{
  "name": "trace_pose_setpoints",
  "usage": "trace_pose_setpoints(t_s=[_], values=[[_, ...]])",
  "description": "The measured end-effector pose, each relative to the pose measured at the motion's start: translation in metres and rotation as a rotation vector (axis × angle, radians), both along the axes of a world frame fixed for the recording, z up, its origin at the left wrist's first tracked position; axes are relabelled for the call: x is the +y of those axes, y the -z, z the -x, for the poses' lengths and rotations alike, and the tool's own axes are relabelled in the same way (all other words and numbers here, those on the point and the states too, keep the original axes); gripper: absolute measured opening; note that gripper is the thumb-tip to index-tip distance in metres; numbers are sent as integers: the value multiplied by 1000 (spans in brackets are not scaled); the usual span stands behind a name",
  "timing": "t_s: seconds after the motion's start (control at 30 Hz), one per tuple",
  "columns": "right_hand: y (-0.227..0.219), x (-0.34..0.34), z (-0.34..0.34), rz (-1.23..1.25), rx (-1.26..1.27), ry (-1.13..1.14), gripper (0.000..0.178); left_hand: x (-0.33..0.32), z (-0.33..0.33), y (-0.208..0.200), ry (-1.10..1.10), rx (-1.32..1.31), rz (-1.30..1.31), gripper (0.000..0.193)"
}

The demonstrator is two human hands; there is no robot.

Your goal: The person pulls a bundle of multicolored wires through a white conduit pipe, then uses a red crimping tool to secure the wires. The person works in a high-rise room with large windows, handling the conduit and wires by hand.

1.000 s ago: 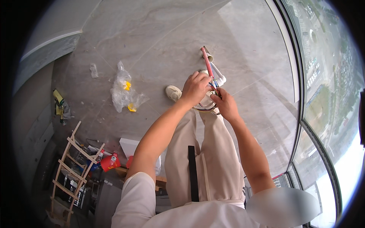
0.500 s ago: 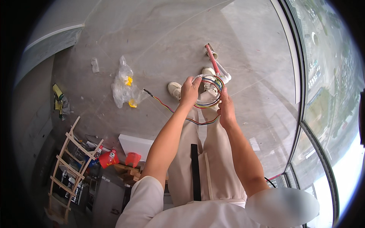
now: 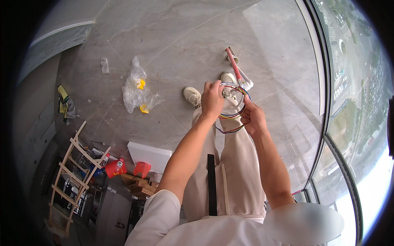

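A round coil of multicoloured electrical wires point(image 3: 232, 116) hangs between my two hands, in front of my legs. My left hand point(image 3: 212, 100) has its fingers closed on the upper left side of the coil. On the opposite side, my right hand point(image 3: 255, 119) pinches the wires between thumb and fingers. A loose length of the same wires droops below the coil, across my trousers. Its end is hidden by my left hand and wrist. A clear piece shows at the coil's top, too small to make out.
Beyond my shoes point(image 3: 192, 96) lie a red-handled tool point(image 3: 233, 63) and a white pipe point(image 3: 246, 80). Crumpled clear plastic bags point(image 3: 132, 92) lie to the left. A wooden ladder point(image 3: 74, 174), red bucket point(image 3: 115, 168), and white board point(image 3: 148, 156) are lower left. Tall windows point(image 3: 342, 82) line the right.
The dark-tipped loose wire end, which stuck out to the left, has been drawn in toward the coil and is out of sight. Both hands have shifted slightly right.
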State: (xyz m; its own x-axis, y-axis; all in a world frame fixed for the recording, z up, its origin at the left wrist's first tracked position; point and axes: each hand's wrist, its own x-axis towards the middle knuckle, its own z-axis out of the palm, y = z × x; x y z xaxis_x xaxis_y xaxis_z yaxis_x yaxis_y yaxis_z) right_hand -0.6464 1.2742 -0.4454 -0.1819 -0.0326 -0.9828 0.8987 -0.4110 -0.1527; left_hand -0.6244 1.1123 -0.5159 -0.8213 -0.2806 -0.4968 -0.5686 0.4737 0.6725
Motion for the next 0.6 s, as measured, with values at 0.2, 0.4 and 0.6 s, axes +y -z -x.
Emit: trace_pose_setpoints(t_s=[0.2,0.4,0.6], values=[[35,-6,-19,-299,165,-294,60,5,-5,9,-217,-66,-56,27],[36,-28,-18,-154,241,84,47,8,-5,3,-270,-42,-33,31],[33,-43,-13,-140,201,319,38,11,-39,-42,-503,15,433,53]])
